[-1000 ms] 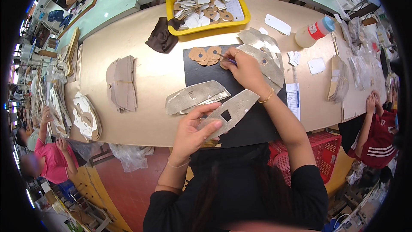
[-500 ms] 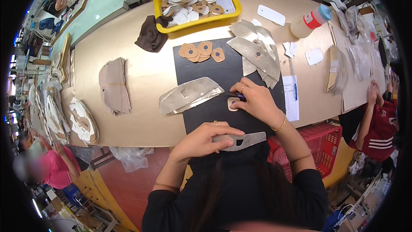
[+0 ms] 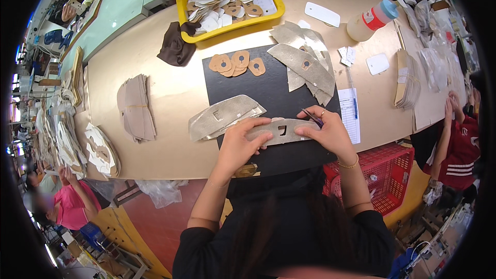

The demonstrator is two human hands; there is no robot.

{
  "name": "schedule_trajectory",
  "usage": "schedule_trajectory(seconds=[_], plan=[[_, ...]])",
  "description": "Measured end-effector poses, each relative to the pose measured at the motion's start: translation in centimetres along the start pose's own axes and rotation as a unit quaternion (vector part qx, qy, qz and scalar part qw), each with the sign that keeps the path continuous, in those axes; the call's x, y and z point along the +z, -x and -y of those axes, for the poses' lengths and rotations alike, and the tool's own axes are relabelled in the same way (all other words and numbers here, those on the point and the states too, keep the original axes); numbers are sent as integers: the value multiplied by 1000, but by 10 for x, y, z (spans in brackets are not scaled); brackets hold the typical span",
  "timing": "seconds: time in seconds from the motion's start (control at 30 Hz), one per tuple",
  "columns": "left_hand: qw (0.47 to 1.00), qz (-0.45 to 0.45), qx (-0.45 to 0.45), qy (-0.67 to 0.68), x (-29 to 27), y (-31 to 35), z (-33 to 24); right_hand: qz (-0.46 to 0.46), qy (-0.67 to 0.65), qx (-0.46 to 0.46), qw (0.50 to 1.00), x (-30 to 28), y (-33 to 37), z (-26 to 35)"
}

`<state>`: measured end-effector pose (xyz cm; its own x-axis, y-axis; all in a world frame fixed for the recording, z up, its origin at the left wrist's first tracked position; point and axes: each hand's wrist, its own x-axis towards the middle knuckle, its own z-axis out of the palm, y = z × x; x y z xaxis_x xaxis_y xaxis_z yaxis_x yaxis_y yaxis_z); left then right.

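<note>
Above the black mat (image 3: 294, 161), a curved silver-grey cut piece (image 3: 290, 135) with a small square hole is held level between both hands. My left hand (image 3: 242, 142) grips its left end, thumb on top and fingers behind. My right hand (image 3: 331, 130) pinches the right end and also keeps a small dark, pointed tool with a purplish body (image 3: 314, 119) between its fingers; its kind is unclear. Just beyond my left hand lies a short stack of similar silver pieces (image 3: 219, 116). Farther off are several tan keyhole patches (image 3: 232, 63) and a fanned pile of silver pieces (image 3: 305, 67).
A yellow tray (image 3: 279, 13) of white and tan pieces stands at the back beside a dark cloth (image 3: 175, 46). To the right are a bottle (image 3: 361, 27), a paper sheet (image 3: 350, 119) and a red crate (image 3: 398, 175). Banded brown pieces (image 3: 137, 108) lie left. Other people sit at both sides.
The curved silver piece has moved up from the mat's near edge onto the mat. My right hand has come down to its right end. The separate tan patch near that hand no longer shows.
</note>
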<state>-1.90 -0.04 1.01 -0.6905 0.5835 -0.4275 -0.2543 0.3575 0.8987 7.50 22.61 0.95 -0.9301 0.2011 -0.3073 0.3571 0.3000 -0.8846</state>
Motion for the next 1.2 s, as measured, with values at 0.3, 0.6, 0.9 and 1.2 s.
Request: schedule_trajectory(seconds=[0.3, 0.6, 0.9, 1.2], plan=[[978, -56, 138, -146, -2, -14, 19, -46, 114, -18, 992, 16, -4, -2], [978, -55, 141, -145, -1, -18, 21, -72, 138, -47, 987, 20, -2, -11], [978, -51, 134, -152, -2, -19, 19, -65, 152, -33, 986, 20, -2, -6], [978, -55, 136, -150, -1, -19, 19, -58, 152, -18, 986, 19, -3, -5]])
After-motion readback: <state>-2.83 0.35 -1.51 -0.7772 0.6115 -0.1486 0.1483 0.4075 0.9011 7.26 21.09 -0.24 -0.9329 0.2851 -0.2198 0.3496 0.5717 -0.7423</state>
